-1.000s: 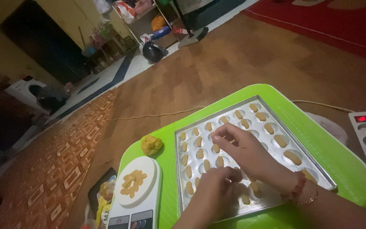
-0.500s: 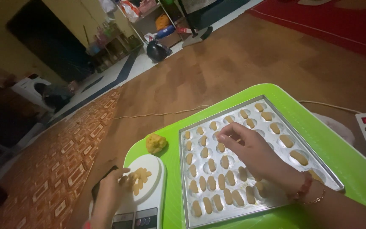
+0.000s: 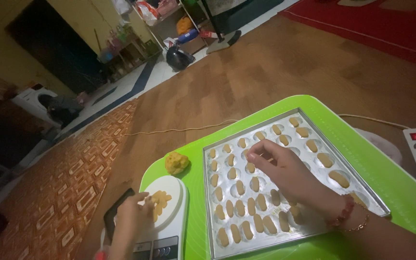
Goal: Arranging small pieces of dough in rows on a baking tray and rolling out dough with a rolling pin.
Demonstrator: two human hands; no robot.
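My right hand (image 3: 285,171) pinches a dough piece (image 3: 250,167) over the metal tray (image 3: 362,190), my left hand (image 3: 131,219) closing on pieces on the scale (image 3: 172,226); a slip could squash neighbouring rows.

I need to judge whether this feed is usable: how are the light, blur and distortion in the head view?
Head view: dim, warm light, far room nearly black; the metal tray gives soft glare on its empty wells; the right hand and left hand are slightly soft; wide-angle tilt skews the floor; the dough pieces and the scale stay readable.

Tray (image 3: 227,144) pockets hidden under right hand (image 3: 290,175)
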